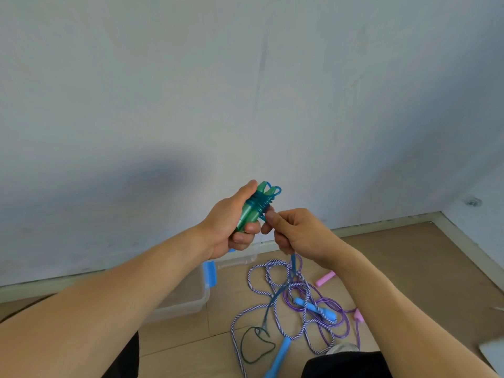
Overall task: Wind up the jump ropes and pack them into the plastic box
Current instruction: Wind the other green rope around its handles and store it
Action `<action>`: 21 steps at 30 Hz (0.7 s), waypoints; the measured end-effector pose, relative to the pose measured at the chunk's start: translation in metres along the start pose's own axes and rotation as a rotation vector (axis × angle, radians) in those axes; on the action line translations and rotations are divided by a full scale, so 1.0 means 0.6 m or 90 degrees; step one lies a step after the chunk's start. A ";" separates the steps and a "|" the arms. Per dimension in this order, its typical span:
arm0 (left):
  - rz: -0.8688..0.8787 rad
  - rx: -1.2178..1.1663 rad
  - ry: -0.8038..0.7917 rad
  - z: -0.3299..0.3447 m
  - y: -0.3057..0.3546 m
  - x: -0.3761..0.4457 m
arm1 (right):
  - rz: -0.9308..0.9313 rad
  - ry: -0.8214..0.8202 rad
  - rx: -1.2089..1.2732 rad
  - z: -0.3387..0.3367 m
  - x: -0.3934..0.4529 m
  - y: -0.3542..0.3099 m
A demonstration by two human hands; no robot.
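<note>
Left hand (231, 227) clamps the 2 green handles (252, 211); right hand (296, 233) pinches the teal cord (293, 264), likely light, limp, springy; best gripped close to the coil.

Both your arms reach out in front of you, bare from the elbows down. Your left hand (231, 222) is held up with the thumb pointing up and the fingers curled tight around the green handles (249, 214). Your right hand (297, 230) sits just beside it, a little lower. Its thumb and first finger pinch the blue-green rope (293, 259), and its other fingers are folded in.
</note>
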State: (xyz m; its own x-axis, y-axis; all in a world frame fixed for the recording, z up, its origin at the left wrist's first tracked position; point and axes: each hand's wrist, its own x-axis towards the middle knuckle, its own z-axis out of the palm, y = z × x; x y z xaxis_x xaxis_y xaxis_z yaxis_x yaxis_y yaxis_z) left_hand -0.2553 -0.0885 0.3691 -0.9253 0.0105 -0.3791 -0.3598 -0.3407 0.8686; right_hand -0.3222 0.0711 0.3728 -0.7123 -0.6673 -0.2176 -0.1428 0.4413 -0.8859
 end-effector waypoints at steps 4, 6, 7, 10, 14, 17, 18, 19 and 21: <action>0.037 0.134 0.126 -0.001 0.001 0.006 | 0.006 0.004 -0.027 0.003 -0.003 0.002; 0.047 0.211 0.162 -0.004 -0.002 0.008 | -0.024 0.022 -0.118 0.004 -0.005 0.001; 0.053 0.256 0.175 -0.005 -0.005 0.009 | -0.037 0.028 -0.163 0.006 -0.006 0.001; 0.049 0.357 0.208 -0.005 -0.011 0.012 | -0.058 0.022 -0.253 0.011 -0.010 -0.001; -0.025 0.406 0.190 -0.008 -0.009 0.013 | -0.155 0.050 -0.386 0.015 -0.013 -0.008; -0.080 0.467 0.135 -0.012 -0.011 0.011 | -0.244 0.054 -0.488 0.019 -0.009 -0.009; -0.111 0.482 0.102 -0.012 -0.011 0.009 | -0.262 0.046 -0.501 0.020 -0.009 -0.010; -0.140 0.489 0.066 -0.012 -0.012 0.007 | -0.274 0.040 -0.503 0.022 -0.009 -0.012; -0.174 0.509 0.002 -0.011 -0.011 0.003 | -0.296 0.039 -0.490 0.025 -0.013 -0.016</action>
State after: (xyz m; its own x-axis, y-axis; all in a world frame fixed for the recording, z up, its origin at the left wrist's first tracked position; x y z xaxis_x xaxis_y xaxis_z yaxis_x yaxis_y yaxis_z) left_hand -0.2538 -0.0924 0.3606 -0.7938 -0.0066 -0.6082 -0.5479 0.4419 0.7103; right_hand -0.3052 0.0631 0.3771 -0.5003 -0.8550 0.1364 -0.8304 0.4292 -0.3553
